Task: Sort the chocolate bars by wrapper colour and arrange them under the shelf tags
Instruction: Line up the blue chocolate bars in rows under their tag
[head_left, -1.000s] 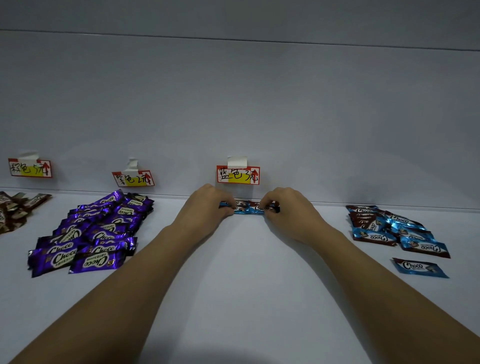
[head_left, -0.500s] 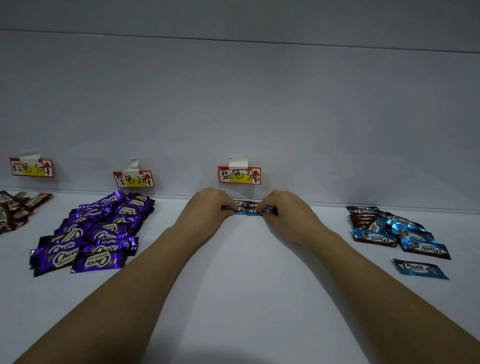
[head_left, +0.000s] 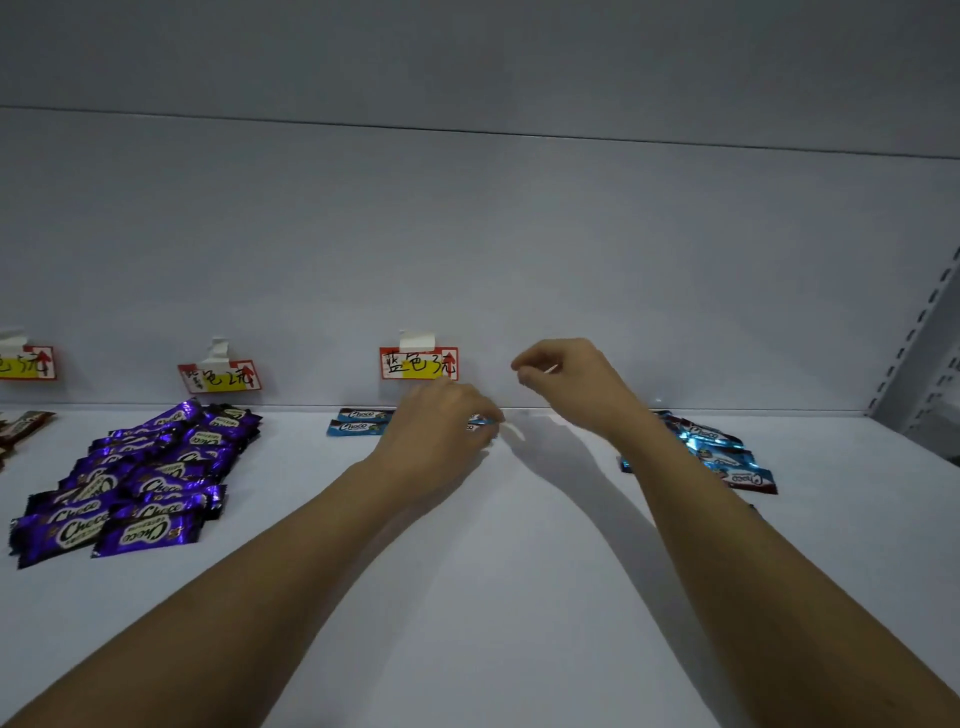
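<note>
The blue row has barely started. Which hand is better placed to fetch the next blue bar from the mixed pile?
Right. The right hand is raised, holds nothing and is nearer the mixed pile; the left hand rests on the blue bars.

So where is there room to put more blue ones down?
Bare shelf lies in front of the two blue bars under the blue tag, between the purple pile and the mixed pile. Both piles are crowded.
</note>
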